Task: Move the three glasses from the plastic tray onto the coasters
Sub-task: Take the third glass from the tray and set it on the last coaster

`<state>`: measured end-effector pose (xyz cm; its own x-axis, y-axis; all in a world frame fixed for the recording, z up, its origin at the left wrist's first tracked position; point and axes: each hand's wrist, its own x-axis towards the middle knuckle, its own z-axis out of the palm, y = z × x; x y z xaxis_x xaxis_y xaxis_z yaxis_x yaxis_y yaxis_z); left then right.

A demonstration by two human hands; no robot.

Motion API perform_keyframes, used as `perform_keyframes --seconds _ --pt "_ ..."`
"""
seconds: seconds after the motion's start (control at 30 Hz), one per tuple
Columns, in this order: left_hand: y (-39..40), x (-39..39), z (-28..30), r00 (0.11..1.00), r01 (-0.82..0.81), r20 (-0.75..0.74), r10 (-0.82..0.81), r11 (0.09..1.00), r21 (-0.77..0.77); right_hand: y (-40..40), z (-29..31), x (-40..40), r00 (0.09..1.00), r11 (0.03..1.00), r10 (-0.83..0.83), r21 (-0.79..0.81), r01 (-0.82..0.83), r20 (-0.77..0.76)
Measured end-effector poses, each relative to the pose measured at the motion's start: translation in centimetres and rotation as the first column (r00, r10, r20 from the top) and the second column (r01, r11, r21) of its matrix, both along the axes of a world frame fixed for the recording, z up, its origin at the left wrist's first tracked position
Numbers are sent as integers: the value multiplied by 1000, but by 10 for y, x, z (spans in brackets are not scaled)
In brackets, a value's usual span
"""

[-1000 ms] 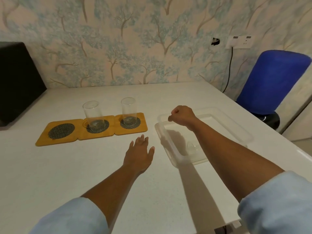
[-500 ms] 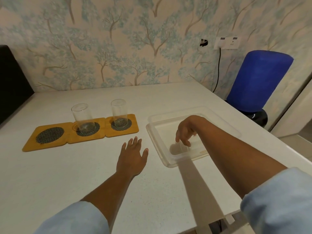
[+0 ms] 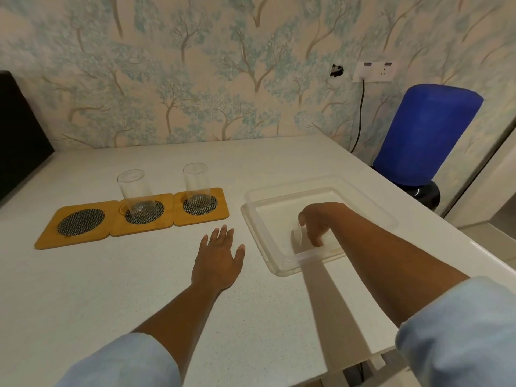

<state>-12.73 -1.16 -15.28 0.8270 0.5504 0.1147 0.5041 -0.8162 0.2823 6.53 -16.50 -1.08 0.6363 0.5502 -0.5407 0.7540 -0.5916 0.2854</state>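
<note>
Three wooden coasters with dark mesh centres lie in a row on the white table. The left coaster (image 3: 79, 222) is bare. A clear glass (image 3: 136, 195) stands on the middle coaster (image 3: 143, 212), and another glass (image 3: 196, 187) stands on the right coaster (image 3: 201, 205). To the right lies the clear plastic tray (image 3: 258, 229). Inside it my right hand (image 3: 318, 222) curls around the third glass (image 3: 298, 237), which stands on the tray floor and is partly hidden by my fingers. My left hand (image 3: 219, 261) rests flat on the table, fingers spread, between coasters and tray.
A black object (image 3: 19, 135) sits at the far left of the table. A blue chair (image 3: 424, 135) stands beyond the table's right edge, under a wall socket (image 3: 374, 71) with a cable. The wallpapered wall closes off the back.
My right hand has dropped from a raised fist above the tray down into it and wrapped around the third glass. My left hand has stayed flat on the table.
</note>
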Motion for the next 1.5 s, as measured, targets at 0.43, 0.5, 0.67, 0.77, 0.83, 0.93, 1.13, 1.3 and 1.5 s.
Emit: perform_keyframes --seconds 0.43,0.5,0.67,0.77,0.83,0.93,1.13,1.3,1.5 --pt "6 -7 0 1000 21 17 -21 999 -25 24 5 1 992 559 -22 822 113 -121" --pt "11 -13 0 1000 -6 29 7 1000 -25 32 12 -4 990 445 -10 885 133 -144" --pt "32 -37 7 997 -53 62 54 998 -23 63 31 -27 970 185 41 956 227 -238" --pt "47 -53 16 991 -124 55 124 992 -5 88 39 -47 953 117 102 955 273 -285" --pt "56 -65 21 986 -158 58 158 987 -6 105 43 -61 939 93 147 950 299 -310" --pt "67 -85 25 978 -199 69 199 980 1 128 46 -84 913 70 223 939 336 -343" --pt "92 -122 28 939 -345 9 345 938 -33 171 43 -127 852 73 352 918 389 -389" --pt "112 -153 23 926 -376 7 377 926 -27 203 36 -157 805 100 422 903 417 -418" --pt "125 -171 13 925 -378 29 379 925 -21 242 30 -184 764 132 468 890 436 -443"
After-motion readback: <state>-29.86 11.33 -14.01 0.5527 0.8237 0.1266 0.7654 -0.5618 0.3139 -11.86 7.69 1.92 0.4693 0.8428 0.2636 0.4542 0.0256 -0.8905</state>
